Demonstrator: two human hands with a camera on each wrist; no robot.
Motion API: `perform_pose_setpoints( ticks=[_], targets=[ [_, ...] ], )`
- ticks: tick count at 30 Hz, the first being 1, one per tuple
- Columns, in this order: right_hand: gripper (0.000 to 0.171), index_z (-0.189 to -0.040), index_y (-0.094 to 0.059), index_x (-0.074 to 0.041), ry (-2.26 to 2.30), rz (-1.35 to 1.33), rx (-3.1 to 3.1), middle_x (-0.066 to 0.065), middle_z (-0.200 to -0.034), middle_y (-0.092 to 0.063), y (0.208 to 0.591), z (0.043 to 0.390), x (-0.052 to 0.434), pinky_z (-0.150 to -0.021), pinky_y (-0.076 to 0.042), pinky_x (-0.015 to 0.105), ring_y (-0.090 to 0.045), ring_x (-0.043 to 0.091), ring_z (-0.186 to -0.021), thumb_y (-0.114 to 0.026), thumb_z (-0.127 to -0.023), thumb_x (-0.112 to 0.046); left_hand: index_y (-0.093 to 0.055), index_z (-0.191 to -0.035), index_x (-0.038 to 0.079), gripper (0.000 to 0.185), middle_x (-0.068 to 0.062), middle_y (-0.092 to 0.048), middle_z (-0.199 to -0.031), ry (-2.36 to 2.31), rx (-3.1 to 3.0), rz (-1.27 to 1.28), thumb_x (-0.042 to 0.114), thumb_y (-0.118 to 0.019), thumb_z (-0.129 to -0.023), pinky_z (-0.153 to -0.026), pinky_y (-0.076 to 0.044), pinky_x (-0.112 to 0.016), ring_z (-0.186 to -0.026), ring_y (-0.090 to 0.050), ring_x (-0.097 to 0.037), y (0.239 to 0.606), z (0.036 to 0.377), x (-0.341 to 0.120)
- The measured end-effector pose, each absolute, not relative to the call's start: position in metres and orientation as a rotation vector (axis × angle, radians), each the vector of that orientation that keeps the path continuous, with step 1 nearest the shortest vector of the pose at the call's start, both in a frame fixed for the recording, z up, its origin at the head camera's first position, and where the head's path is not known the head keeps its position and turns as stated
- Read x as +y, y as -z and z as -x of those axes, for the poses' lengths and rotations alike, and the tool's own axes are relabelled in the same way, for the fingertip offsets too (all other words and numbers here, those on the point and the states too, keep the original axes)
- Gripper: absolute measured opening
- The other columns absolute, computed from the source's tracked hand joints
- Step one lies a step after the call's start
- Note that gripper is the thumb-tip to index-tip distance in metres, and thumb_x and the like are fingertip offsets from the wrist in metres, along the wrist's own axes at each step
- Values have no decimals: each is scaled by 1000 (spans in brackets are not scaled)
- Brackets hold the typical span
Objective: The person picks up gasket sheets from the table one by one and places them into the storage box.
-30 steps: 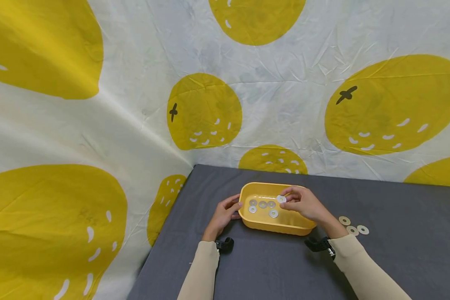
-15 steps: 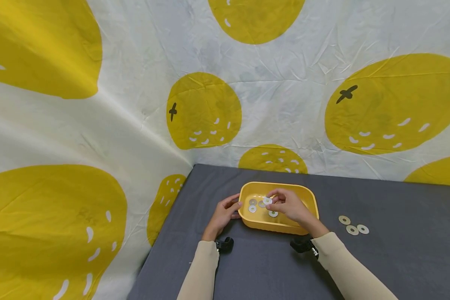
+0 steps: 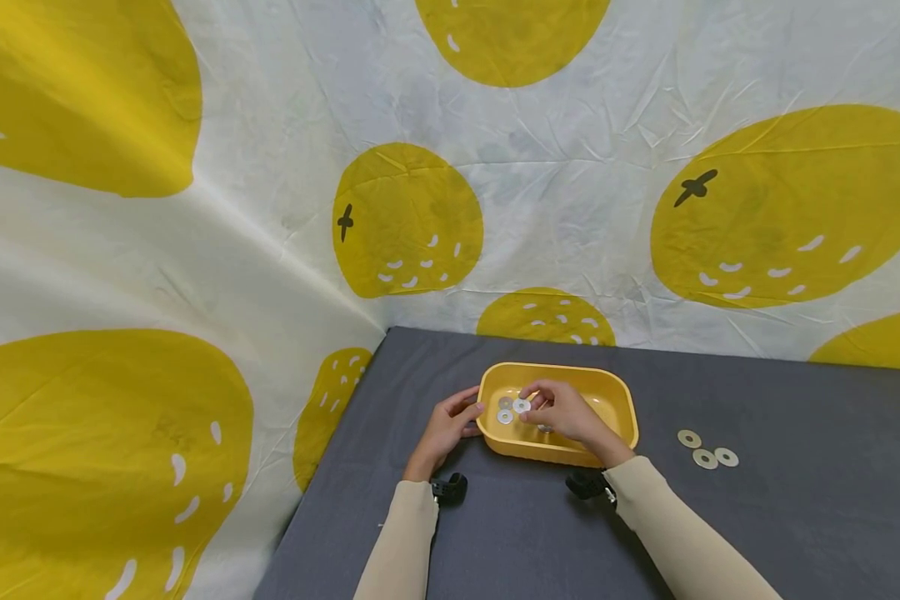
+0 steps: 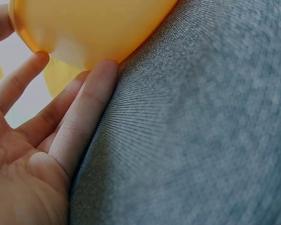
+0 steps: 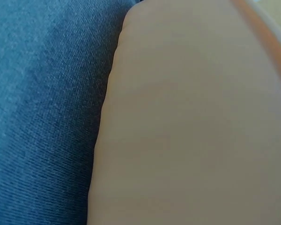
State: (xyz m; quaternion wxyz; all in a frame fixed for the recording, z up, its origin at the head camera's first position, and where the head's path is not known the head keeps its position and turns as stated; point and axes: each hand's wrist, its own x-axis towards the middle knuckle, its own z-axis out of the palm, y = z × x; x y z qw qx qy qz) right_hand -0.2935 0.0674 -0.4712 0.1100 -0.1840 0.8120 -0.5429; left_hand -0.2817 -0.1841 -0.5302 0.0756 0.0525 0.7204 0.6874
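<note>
- Right hand [image 3: 566, 414] reached inside the yellow tray [image 3: 621, 398]; thumb and forefinger pinched a flat metal washer [image 3: 522, 406] by its rim, held low over the tray's left half
- Washer lay roughly level, broad face up; being round it had no long axis in plan, its thin axis pointed up toward the head camera
- Left hand [image 3: 444, 430] rested on the grey table cover [image 3: 795, 517] at the tray's left end; fingers straight and lightly spread, fingertips [image 4: 105, 69] touching the outer wall, thumb at the rim, not curled round it
- Another washer [image 3: 505, 417] lay flat on the tray floor just beside the held one; others were partly hidden by the hand, count uncertain
- Three loose washers [image 3: 705, 457] lay on the cover well apart to the tray's right
- Tray's long axis ran left to right across the view, open side up
- Right wrist view showed only the tray's outer wall [image 5: 192, 122] against the cover; no fingers visible there
- Judged step: setting a washer down in the tray, one of a series
- Next move, as judged, called for parting the pinch close to the floor so the washer lands flat, then reaching to the three outside
</note>
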Motion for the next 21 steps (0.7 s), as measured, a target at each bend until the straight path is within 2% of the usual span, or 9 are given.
perform_pose_setpoints(
  ticks=[7, 21],
  targets=[
    [28, -111, -69, 2, 1516, 535, 2455, 11, -80, -63, 482, 300, 64, -52, -46, 24, -52, 14, -61, -81, -86, -3, -59, -146, 21, 49, -18, -66, -131, -2070, 2166, -156, 32, -69, -100, -87, -64, -38, -108, -71, -23, 533, 281, -183],
    [23, -103, -71, -3, 1364, 477, 2524, 5, -71, -57, 498, 308, 63, -50, -44, 24, -52, 14, -54, -83, -84, -5, -57, -148, 21, 50, -18, -64, -134, -2064, 2180, -184, 32, -68, -100, -88, -64, -38, -112, -70, -27, 539, 281, -184]
  ],
)
